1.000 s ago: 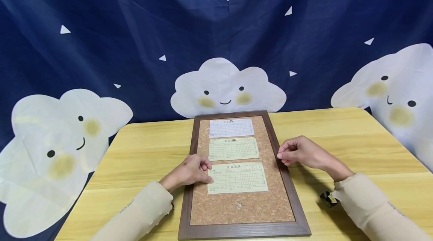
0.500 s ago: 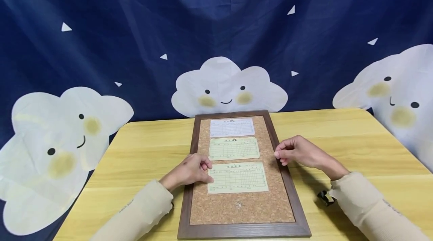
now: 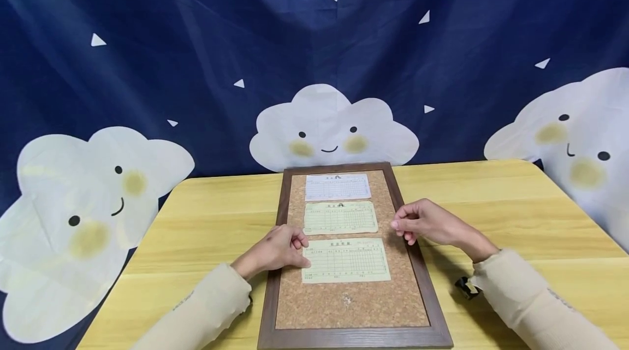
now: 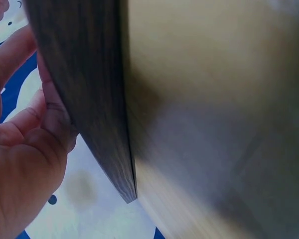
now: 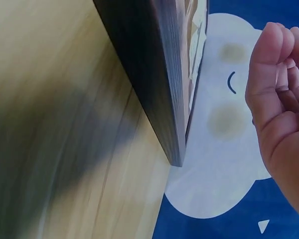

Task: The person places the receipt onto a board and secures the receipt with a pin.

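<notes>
A dark-framed cork board [image 3: 354,312] lies on the table with three printed receipt slips in a column. The nearest and largest is a pale green slip [image 3: 346,260]. My left hand [image 3: 275,249] reaches over the frame's left side, thumb and fingertips resting on this slip's left edge. Above it sit a smaller green slip [image 3: 339,218] and a white slip [image 3: 337,187], each with a small dark mark at its top. My right hand [image 3: 425,224] hovers by the board's right side, thumb and forefinger tips together. In the right wrist view no object shows between those fingertips.
A whitish patch [image 3: 346,299] of unclear kind marks the cork below the slips. Wooden tabletop [image 3: 211,213] extends on both sides of the board. Behind hangs a blue cloth [image 3: 211,39] printed with clouds. A small black object [image 3: 467,288] is at the right sleeve's cuff.
My right hand has moved left, from the frame's right side to over the cork near it. My left hand and the slips keep their places.
</notes>
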The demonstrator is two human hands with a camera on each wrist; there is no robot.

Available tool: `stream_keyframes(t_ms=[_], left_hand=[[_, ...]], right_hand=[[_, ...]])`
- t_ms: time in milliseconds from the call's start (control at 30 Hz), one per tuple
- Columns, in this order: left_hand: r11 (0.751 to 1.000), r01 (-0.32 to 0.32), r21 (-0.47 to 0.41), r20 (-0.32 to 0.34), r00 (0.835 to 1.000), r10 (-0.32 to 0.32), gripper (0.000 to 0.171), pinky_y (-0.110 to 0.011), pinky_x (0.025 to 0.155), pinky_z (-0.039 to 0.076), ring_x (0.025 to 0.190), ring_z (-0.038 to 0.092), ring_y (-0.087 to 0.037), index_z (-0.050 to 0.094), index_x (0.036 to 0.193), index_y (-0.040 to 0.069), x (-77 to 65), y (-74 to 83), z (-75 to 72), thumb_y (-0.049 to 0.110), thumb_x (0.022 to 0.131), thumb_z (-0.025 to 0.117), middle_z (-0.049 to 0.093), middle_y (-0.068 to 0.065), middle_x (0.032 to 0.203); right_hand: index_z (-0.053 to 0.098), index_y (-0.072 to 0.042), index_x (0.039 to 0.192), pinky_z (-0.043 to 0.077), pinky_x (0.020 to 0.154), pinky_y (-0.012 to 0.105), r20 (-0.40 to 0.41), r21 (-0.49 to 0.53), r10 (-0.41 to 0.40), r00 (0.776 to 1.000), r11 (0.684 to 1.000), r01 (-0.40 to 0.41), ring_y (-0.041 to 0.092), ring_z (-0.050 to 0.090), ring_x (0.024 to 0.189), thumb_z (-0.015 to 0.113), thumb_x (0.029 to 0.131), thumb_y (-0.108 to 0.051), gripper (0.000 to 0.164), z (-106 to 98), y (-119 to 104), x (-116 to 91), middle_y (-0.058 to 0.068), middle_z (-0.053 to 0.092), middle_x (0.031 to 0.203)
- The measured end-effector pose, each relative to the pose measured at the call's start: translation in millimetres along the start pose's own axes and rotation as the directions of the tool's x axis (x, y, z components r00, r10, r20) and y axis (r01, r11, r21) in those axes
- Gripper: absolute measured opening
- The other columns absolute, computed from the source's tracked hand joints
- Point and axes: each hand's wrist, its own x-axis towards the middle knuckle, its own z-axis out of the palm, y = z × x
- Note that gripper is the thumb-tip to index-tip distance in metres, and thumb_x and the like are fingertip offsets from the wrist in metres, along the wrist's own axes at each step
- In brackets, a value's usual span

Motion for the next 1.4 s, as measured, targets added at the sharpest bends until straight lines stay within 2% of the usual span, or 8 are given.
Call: stream_keyframes(t_ms=[167, 367, 700, 900, 1100, 1400], left_hand=[[1.000, -0.013, 0.005, 0.000, 1.000, 0.013, 0.030, -0.025, 0.067, 0.042, 0.074, 0.049, -0.013, 0.065, 0.088, 0.008, 0.0, -0.3, 0.2, 0.008, 0.070, 0.090, 0.054, 0.000, 0.080], [1.000, -0.011, 0.008, 0.000, 1.000, 0.011, 0.030, -0.025, 0.068, 0.042, 0.075, 0.049, -0.013, 0.065, 0.088, 0.008, -0.7, -0.5, 0.1, 0.009, 0.070, 0.090, 0.054, 0.000, 0.080], [1.000, -0.006, 0.007, 0.003, 1.000, 0.006, 0.030, -0.026, 0.068, 0.042, 0.075, 0.049, -0.013, 0.065, 0.087, 0.009, 1.5, 0.0, 0.2, 0.009, 0.071, 0.090, 0.054, 0.000, 0.080], [1.000, -0.001, 0.009, 0.004, 1.000, 0.001, 0.030, -0.026, 0.068, 0.042, 0.075, 0.049, -0.014, 0.065, 0.088, 0.008, 0.7, 0.2, -0.4, 0.009, 0.071, 0.090, 0.054, 0.000, 0.080], [1.000, 0.009, 0.005, 0.006, 1.000, -0.009, 0.030, -0.026, 0.068, 0.042, 0.074, 0.050, -0.013, 0.065, 0.088, 0.009, 1.0, 0.8, -1.0, 0.009, 0.071, 0.089, 0.055, -0.001, 0.081], [1.000, 0.025, 0.008, 0.007, 1.000, -0.025, 0.030, -0.026, 0.069, 0.043, 0.074, 0.050, -0.013, 0.065, 0.088, 0.009, 0.9, 0.7, -0.1, 0.009, 0.071, 0.090, 0.055, 0.000, 0.081]], right_hand=[[0.060, 0.015, 0.095, 0.055, 0.058, 0.026, 0.005, 0.016, 0.006, 1.000, 1.000, -0.006, 0.009, 0.058, 0.062, 0.061, 0.100, -0.006, 0.022, 3, -2, 5, 0.010, 0.062, 0.077], [0.060, 0.016, 0.097, 0.057, 0.060, 0.027, 0.021, 0.028, 0.027, 0.999, 0.999, -0.028, 0.010, 0.059, 0.063, 0.061, 0.100, -0.005, 0.022, 6, -2, 13, 0.016, 0.064, 0.079], [0.061, 0.015, 0.096, 0.058, 0.063, 0.032, 0.089, 0.029, -0.013, 0.996, 1.000, 0.010, 0.012, 0.059, 0.066, 0.057, 0.101, -0.003, 0.019, 13, -7, 20, 0.011, 0.063, 0.079], [0.061, 0.014, 0.099, 0.057, 0.066, 0.031, 0.103, 0.032, 0.029, 0.994, 0.999, -0.032, 0.014, 0.058, 0.068, 0.054, 0.101, 0.000, 0.015, 18, -12, 28, 0.011, 0.062, 0.082], [0.061, 0.014, 0.101, 0.057, 0.066, 0.030, 0.122, 0.028, 0.027, 0.992, 0.999, -0.030, 0.015, 0.056, 0.070, 0.052, 0.102, 0.002, 0.015, 23, -13, 36, 0.011, 0.061, 0.082], [0.062, 0.012, 0.100, 0.056, 0.064, 0.035, 0.134, 0.001, 0.049, 0.990, 0.999, -0.049, 0.016, 0.055, 0.068, 0.050, 0.102, 0.003, 0.015, 31, -17, 44, 0.010, 0.060, 0.080]])
